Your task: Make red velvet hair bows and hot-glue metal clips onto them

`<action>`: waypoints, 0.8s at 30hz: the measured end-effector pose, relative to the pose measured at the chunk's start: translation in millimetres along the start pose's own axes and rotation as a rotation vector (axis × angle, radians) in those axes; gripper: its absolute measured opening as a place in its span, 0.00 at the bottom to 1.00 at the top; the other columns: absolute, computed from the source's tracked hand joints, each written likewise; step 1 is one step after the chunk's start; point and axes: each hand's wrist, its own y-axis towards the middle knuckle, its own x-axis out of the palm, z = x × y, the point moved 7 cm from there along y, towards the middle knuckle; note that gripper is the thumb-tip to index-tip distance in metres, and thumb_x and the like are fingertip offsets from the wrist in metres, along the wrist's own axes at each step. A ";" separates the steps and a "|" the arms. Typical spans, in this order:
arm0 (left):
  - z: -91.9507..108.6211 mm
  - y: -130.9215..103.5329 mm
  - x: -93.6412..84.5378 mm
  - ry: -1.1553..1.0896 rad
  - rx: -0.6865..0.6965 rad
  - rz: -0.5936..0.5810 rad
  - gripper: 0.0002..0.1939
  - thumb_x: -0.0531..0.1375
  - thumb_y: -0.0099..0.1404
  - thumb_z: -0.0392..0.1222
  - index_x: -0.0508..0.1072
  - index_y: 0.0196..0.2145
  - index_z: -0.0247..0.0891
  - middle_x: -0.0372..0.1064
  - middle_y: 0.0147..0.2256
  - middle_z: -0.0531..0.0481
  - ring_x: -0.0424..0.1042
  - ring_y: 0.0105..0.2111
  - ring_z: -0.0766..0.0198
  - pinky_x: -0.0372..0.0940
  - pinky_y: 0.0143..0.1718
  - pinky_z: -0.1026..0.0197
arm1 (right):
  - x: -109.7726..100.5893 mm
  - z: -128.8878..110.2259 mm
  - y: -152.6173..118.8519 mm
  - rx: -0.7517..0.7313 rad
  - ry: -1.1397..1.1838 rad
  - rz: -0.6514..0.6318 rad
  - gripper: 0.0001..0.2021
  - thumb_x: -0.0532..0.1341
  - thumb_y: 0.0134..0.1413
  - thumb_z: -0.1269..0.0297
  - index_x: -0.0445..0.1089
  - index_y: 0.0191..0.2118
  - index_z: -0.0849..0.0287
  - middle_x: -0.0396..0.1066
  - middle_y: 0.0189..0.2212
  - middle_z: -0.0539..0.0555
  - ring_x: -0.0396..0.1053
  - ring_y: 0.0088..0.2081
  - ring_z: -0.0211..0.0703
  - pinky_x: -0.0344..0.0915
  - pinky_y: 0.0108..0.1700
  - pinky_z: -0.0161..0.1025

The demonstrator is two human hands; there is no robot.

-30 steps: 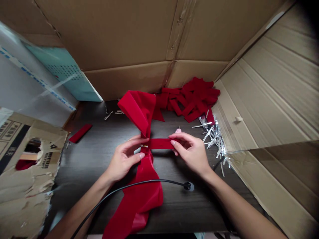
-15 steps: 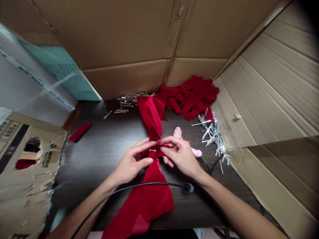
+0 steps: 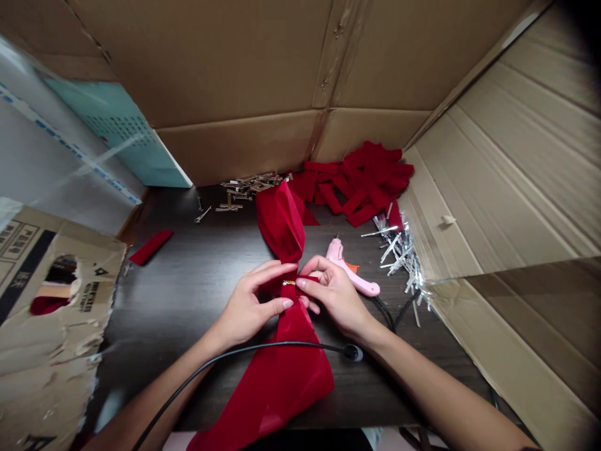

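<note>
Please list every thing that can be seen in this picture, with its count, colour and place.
bow: one, red velvet, middle of the table, pinched at its centre
small strip: one, red, at the bow's centre, under the right fingers
glue gun: one, pink, just right of the hands
fabric strips: a pile, red, far right of the table
single strip: one, red, left of the table
metal clips: a heap, brownish, far middle
silver pieces: a heap, silver, right edge
table: one, dark wood
cardboard walls: brown, behind and right
black cable: one, across the bow
left hand: pinching the bow's centre
right hand: pinching the small strip
</note>
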 end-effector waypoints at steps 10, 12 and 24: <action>8.0 0.5 2.9 0.006 -0.013 -0.014 0.22 0.68 0.56 0.42 0.77 0.50 0.47 0.71 0.52 0.46 0.66 0.55 0.50 0.57 0.60 0.50 | -0.3 -6.9 -0.3 -0.029 -0.042 0.070 0.18 0.73 0.39 0.61 0.63 0.31 0.57 0.72 0.28 0.47 0.71 0.31 0.38 0.66 0.35 0.34; 9.3 1.3 3.0 -0.043 -0.017 0.034 0.17 0.65 0.59 0.44 0.78 0.47 0.46 0.73 0.49 0.46 0.69 0.52 0.53 0.60 0.57 0.53 | -0.2 -5.9 -0.5 -0.027 -0.033 0.077 0.18 0.73 0.39 0.61 0.63 0.31 0.57 0.71 0.27 0.46 0.70 0.29 0.37 0.65 0.32 0.33; 2.4 -0.7 -0.4 -0.098 -0.094 0.198 0.15 0.68 0.53 0.37 0.81 0.40 0.41 0.77 0.41 0.46 0.74 0.44 0.55 0.66 0.51 0.56 | -4.0 1.9 -0.6 -0.008 -0.031 0.125 0.11 0.69 0.44 0.64 0.65 0.30 0.58 0.72 0.21 0.47 0.69 0.23 0.35 0.64 0.28 0.32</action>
